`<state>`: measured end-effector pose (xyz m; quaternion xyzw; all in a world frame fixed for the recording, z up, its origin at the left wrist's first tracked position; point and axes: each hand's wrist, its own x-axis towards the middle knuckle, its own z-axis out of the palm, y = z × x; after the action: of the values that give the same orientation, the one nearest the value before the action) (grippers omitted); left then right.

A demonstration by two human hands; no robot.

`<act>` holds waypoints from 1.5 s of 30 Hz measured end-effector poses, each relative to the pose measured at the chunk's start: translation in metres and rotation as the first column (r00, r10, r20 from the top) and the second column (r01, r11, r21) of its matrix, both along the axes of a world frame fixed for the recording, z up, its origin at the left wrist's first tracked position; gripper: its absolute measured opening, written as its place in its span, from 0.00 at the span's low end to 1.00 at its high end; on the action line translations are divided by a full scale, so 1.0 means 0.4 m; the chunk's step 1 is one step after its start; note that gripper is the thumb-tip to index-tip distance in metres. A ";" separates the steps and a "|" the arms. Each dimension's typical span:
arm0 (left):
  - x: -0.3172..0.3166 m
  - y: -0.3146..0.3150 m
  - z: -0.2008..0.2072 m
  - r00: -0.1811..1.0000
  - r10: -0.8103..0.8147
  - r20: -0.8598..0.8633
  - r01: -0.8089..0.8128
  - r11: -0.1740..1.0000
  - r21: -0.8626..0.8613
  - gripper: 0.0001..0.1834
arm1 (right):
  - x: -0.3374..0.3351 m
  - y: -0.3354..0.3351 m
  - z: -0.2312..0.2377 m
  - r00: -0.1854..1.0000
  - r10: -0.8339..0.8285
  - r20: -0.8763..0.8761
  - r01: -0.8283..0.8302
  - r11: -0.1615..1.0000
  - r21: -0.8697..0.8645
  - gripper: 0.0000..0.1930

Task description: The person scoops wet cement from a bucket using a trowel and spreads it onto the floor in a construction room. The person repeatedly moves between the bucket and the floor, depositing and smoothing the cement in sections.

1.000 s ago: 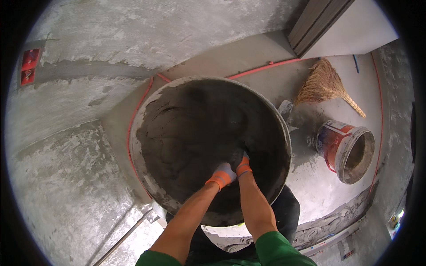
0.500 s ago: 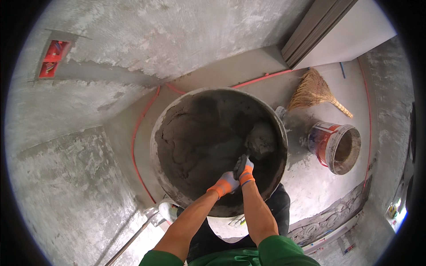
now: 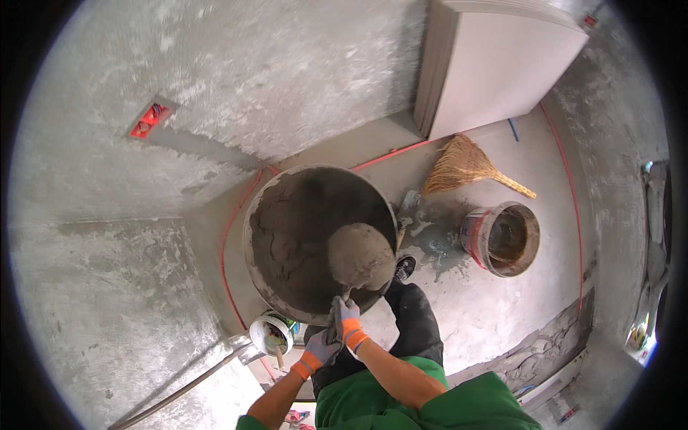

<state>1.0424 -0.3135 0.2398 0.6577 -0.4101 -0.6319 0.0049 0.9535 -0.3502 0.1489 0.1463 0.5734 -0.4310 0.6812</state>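
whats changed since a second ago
The left hand and right hand have drawn back from inside the round tub to its near rim, bringing the scoop and its heaped mortar toward the body. Both still grip the scoop. The straw broom and red-and-white bucket stayed put.

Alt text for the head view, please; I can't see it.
The gloved left hand and right hand hold a tool heaped with wet grey mix over a round tub. A straw broom and a bucket are on the floor to the tub's right.
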 end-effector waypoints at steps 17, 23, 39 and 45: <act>-0.804 0.347 0.285 0.857 -0.403 -0.321 0.466 0.872 0.147 0.06 | -0.871 0.582 0.361 0.827 -0.524 0.201 0.558 0.807 -0.194 0.06; -1.293 0.565 0.398 0.446 -0.572 -0.688 0.861 0.484 0.156 0.06 | -1.287 1.014 0.538 0.607 -0.774 0.180 0.737 0.465 -0.490 0.06; -2.168 0.943 0.098 0.252 -0.966 0.056 0.959 0.241 -0.148 0.32 | -2.824 1.819 0.336 -0.096 -0.693 -0.714 0.945 0.163 -0.285 0.05; -1.663 0.719 -0.005 0.547 -0.654 0.523 0.737 0.672 0.070 0.17 | -2.983 1.924 0.348 -0.112 -0.705 -0.701 0.887 0.247 -0.390 0.03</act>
<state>0.3774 -0.0258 0.2378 0.5789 -0.6715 -0.3501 -0.3023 -0.2399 0.4192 0.2883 0.3261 0.6312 -0.6994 -0.0776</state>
